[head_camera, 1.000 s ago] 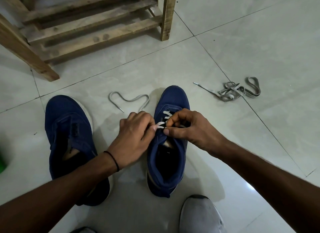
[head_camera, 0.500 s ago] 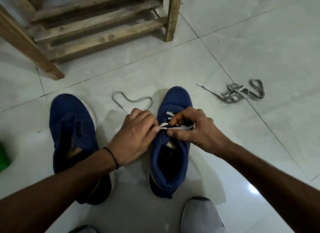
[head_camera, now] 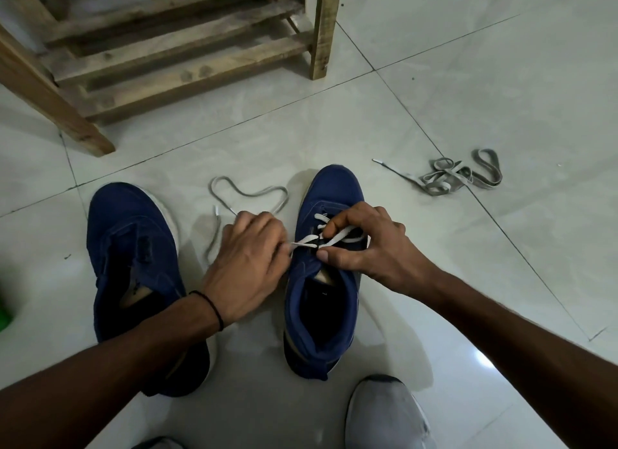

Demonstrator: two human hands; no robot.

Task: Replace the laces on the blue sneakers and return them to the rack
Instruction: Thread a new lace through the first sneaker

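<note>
From my remote seat, a green object (head_camera: 3,311) sits cut off by the frame edge at nine o'clock. The wooden rack (head_camera: 187,44) stands on the tiled floor (head_camera: 501,81) at eleven o'clock, with no shoes on the slats I can see. At eight o'clock, nearer me than the rack, lies the left sneaker (head_camera: 133,248), blue and unlaced, its toe pointing to twelve.

The left hand (head_camera: 247,264), a dark band (head_camera: 214,308) on its wrist, rests between the two shoes. Its fingers are curled together and pinch the end of the white lace (head_camera: 337,236), pulling it taut toward nine o'clock. At twelve o'clock from that hand, a grey lace loop (head_camera: 247,194) lies on the floor. Its strands pass behind the knuckles, so I cannot tell whether it joins the white lace.

The right sneaker (head_camera: 331,194) stands at the centre of the frame, toe to twelve, with lace crossing its front eyelets. The right hand (head_camera: 371,248) grips its upper: the forefinger bends onto the lace, the thumb presses the eyelet edge, and the other fingers curl over the far side.

At two o'clock, well apart from the shoes, lies a tangled bundle of grey laces (head_camera: 461,178). A knee in grey cloth (head_camera: 384,415) shows at five o'clock.
</note>
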